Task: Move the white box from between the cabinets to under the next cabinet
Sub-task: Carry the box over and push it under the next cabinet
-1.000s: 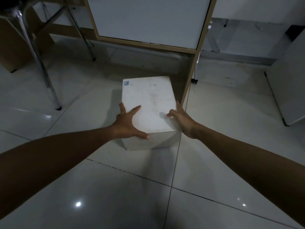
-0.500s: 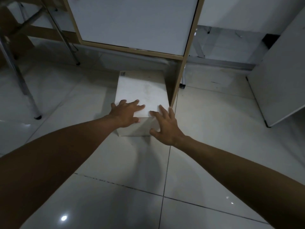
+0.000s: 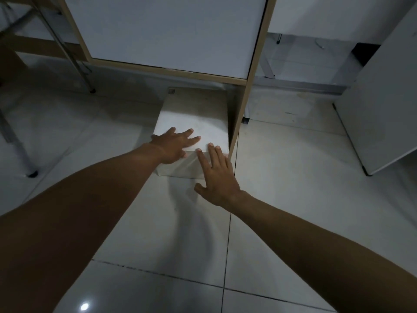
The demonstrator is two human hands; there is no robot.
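The white box (image 3: pixel 196 118) is seen on the tiled floor (image 3: pixel 282 177), its far half tucked under the cabinet (image 3: pixel 171 30) and its near half still out in front. Its right side is set just beside the cabinet's wooden side panel (image 3: pixel 242 114); whether the two touch cannot be told. A small square sticker (image 3: pixel 172 91) is carried on the far left corner of the lid, in shadow; whatever is printed on it is too small and dark to be read. Faint smudges are seen on the lid, and no other writing can be made out.

The left hand (image 3: pixel 174 143) is laid flat on the near part of the lid, fingers spread and nothing gripped. The right hand (image 3: pixel 217 172) is held open against the near right corner, its fingertips (image 3: pixel 211 145) reaching the top edge, the palm spread over the front face; nothing is clasped there either.

The cabinet's white door is framed in light wood, and its top is cut off by the picture's edge. To the right, a second white cabinet (image 3: pixel 383 109) is shown only in part. At the left, metal legs (image 3: pixel 70 50) are seen, what they carry being out of view. A dark object (image 3: pixel 365 55) in the far right corner cannot be identified.
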